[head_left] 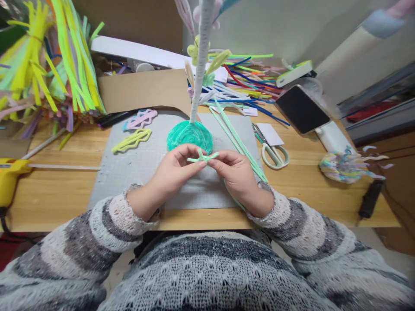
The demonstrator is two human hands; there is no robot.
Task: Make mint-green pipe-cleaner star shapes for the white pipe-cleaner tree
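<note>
Between my two hands is a mint-green pipe cleaner (201, 156), bent into small loops. My left hand (175, 165) pinches its left side between thumb and fingers. On the other side my right hand (234, 167) pinches it too, fingertips almost meeting. Just behind them a round teal base (189, 134) carries a white wrapped stem (200, 60) standing upright. Straight mint-green pipe cleaners (238, 142) lie to the right on the grey cutting mat (129, 177). Bent yellow (132, 140) and pink (142, 119) pipe cleaner shapes rest at the mat's left.
A yellow glue gun (9, 179) lies at the left edge. Bundles of pipe cleaners (35, 65) stand back left, with loose ones (246, 82) behind. Scissors (275, 154), a phone (302, 109), a pastel fluffy piece (340, 166) and a black-handled tool (371, 198) are at right.
</note>
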